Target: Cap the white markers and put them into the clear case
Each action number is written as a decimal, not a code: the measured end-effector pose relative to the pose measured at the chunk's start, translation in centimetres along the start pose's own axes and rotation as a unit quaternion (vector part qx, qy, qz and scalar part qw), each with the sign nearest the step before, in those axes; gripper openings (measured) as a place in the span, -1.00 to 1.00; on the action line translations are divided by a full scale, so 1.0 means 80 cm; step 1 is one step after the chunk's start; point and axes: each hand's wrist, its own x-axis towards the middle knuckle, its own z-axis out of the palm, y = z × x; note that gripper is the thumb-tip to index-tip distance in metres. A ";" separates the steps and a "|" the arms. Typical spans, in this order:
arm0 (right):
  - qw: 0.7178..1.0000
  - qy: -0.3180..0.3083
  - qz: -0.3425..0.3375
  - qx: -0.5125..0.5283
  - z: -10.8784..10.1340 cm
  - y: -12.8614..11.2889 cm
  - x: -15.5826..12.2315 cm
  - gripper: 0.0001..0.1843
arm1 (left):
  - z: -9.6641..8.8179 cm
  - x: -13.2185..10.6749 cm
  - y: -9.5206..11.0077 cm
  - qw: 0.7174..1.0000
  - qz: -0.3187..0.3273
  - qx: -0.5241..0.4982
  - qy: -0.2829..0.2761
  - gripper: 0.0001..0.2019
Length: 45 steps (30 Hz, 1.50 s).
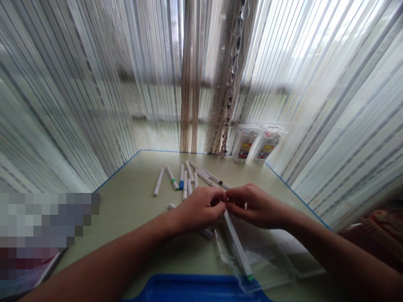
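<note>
Both hands meet at the table's middle: the left hand point(201, 206) and right hand point(255, 205) pinch closed on the far end of 1 white marker point(236, 245), lying over a clear case point(267, 256), loose markers point(185, 178) beyond.

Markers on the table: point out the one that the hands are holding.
The long white marker with the green cap: left hand and right hand grip its far end above the clear case. The others lie loose beyond.

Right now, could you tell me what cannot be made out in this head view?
- Marker: its upper end is hidden under both hands.
- Left hand, right hand: fingertips overlap, grip unclear.
- Two boxes: labels too small.
- Blue tray: cut off by the bottom edge.
</note>
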 end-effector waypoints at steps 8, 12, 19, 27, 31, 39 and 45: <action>1.000 0.007 0.004 0.009 0.002 0.005 0.000 -0.82 | -0.001 0.000 0.002 1.000 -0.003 -0.008 0.007 -0.86; 1.000 0.007 0.004 0.009 0.002 0.004 0.000 -0.83 | -0.002 0.000 0.002 1.000 -0.004 -0.006 0.005 -0.84; 1.000 0.010 0.007 0.010 0.002 0.003 -0.001 -0.82 | -0.001 0.000 0.001 1.000 0.001 -0.004 0.008 -0.84; 1.000 0.002 0.004 0.003 0.002 0.004 0.000 -0.83 | 0.000 0.000 0.001 1.000 -0.005 -0.003 0.008 -0.84; 1.000 0.009 -0.001 0.006 0.002 0.004 0.001 -0.82 | 0.000 -0.001 0.000 1.000 -0.008 -0.001 0.007 -0.85; 1.000 0.005 0.002 -0.004 0.002 0.002 0.000 -0.83 | 0.000 0.000 0.000 1.000 0.001 -0.001 0.009 -0.85; 1.000 0.007 -0.009 -0.011 0.002 0.002 -0.001 -0.82 | 0.000 -0.002 0.001 1.000 0.004 0.014 0.011 -0.84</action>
